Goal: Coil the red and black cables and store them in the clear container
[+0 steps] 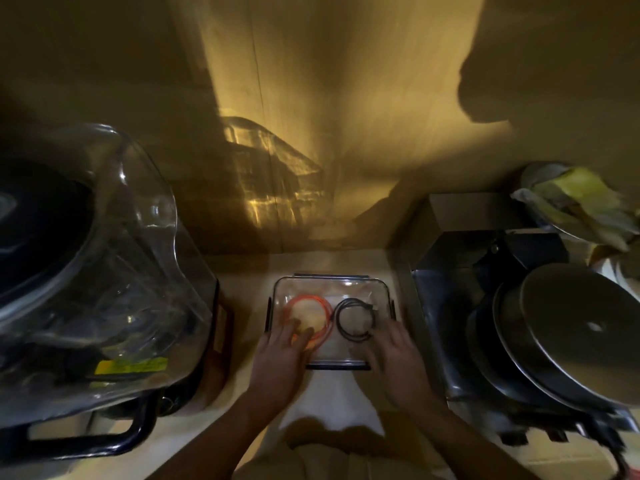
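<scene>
A clear rectangular container (330, 284) sits on the counter in the middle of the head view. Inside it, a coiled red cable (323, 306) lies on the left and a coiled black cable (355, 320) on the right, side by side. My left hand (282, 355) rests over the container's near left corner, fingers spread above the red coil and covering its near part. My right hand (398, 355) lies flat at the container's near right edge, fingers apart, beside the black coil. Neither hand grips a cable.
A large clear blender jug (104, 271) on a black base crowds the left. A steel stove with stacked dark pans (571, 334) fills the right. A white cloth (332, 400) lies under the container's near side. The wooden wall stands close behind.
</scene>
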A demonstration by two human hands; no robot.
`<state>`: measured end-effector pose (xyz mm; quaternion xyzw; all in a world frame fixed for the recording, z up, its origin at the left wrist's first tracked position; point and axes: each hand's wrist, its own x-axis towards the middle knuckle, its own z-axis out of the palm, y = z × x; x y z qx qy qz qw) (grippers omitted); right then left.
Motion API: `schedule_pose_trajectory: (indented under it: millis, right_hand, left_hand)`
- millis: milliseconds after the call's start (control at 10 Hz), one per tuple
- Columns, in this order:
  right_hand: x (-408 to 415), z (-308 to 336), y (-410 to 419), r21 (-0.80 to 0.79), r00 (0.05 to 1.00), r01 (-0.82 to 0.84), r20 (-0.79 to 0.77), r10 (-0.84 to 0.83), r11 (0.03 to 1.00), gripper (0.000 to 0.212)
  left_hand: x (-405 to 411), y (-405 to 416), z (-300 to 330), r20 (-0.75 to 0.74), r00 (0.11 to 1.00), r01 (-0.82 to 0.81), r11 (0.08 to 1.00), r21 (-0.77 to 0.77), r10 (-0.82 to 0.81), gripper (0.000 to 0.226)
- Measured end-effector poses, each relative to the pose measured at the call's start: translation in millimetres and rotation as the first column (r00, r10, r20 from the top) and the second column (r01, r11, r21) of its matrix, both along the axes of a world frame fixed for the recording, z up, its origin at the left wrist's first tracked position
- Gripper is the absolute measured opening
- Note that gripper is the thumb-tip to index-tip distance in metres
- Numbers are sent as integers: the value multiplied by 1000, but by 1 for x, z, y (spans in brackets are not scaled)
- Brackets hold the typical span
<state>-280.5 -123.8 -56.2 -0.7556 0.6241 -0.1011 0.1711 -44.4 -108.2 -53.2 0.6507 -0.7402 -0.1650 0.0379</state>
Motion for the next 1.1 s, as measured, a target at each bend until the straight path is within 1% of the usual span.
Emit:
schedule_pose_trajectory:
  millis: [100, 200, 300, 400, 500, 600, 700, 800, 900, 1000, 1100]
  right_hand:
    - [-6, -12, 37, 50, 999, 15, -31, -13, 999, 57]
    - [-10, -15, 61, 88, 999, 5, -46, -1, 996, 67]
    - [-6, -14, 68, 146, 996, 7, -84, 5, 989, 73]
    - [-1, -10, 66, 158, 989, 10, -149, 14, 987, 75]
    - [2, -3, 55, 195, 986, -14, -159, 46, 981, 72]
    - [4, 4, 47, 256, 984, -29, -162, 73, 966, 74]
    - [6, -2, 45, 266, 985, -14, -161, 59, 964, 77]
    - [8, -8, 47, 286, 984, 13, -175, 39, 958, 74]
    - [12, -5, 50, 241, 985, 32, -174, 11, 970, 76]
    - [15, -1, 52, 236, 992, 47, -128, -17, 971, 75]
    - [22, 10, 50, 143, 998, 63, 1, -64, 988, 51]
  left_hand:
    - [6, 30, -9, -27, 999, 29, 998, -62, -31, 41]
    - [13, 54, -13, 28, 998, 51, 995, -84, -49, 47]
    - [15, 70, -20, 82, 995, 60, 998, 1, -60, 60]
    - [15, 74, -22, 75, 996, 48, 996, 69, -54, 71]
    - [14, 73, -20, 80, 995, 59, 996, 68, -64, 72]
    - [15, 70, -26, 73, 997, 16, 993, 113, -24, 88]
    - [13, 65, -23, 77, 997, 0, 998, 68, -5, 90]
    - [11, 63, -16, 30, 1000, -5, 998, 62, 3, 87]
    - [9, 63, -10, 21, 1000, -11, 997, 81, 10, 83]
    - [10, 61, -9, -95, 995, -27, 998, 58, 33, 61]
    - [13, 55, -4, -345, 934, -123, 991, -56, 97, 37]
